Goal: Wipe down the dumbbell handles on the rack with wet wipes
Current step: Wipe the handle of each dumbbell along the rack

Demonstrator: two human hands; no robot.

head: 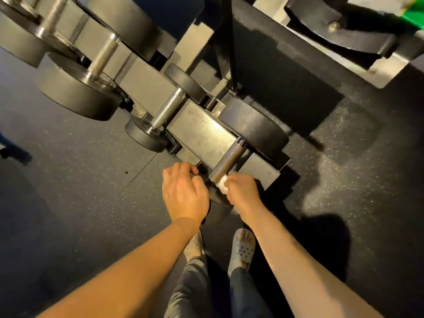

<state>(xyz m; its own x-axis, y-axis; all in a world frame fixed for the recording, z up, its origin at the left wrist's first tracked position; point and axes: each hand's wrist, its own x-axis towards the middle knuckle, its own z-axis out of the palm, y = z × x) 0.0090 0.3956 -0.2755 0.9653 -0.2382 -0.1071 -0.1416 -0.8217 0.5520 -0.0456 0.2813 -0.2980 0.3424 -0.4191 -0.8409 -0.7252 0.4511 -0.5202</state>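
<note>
at far left, on the rack (202, 131), lie large dumbbells (78, 97) with thick dark heads and smooth bright bars. just right of them sits a small dumbbell (166, 111), its knurled bar slanting up to the right between two round black heads. below, the dark speckled floor (91, 180) spreads under everything. the left grip (183, 193) is lower centre, back of the hand to the camera, fingers curled down at the near end of the nearest dumbbell; its dark near head (218, 203) peeps out between the two hands, but whether the fingers truly clasp it i cannot tell. right beside it runs the dumbbell handle (227, 160), dark, knurled, tilted up to the right toward its far head (254, 127) resting on the rack. at the handle's near end a white wet wipe (222, 183) is bunched against the metal, and the right grip (243, 191) is closed round it, fingers and thumb pinching the wad onto the handle. under the forearms, two feet in grey perforated clogs (243, 249) stand on the floor.
</note>
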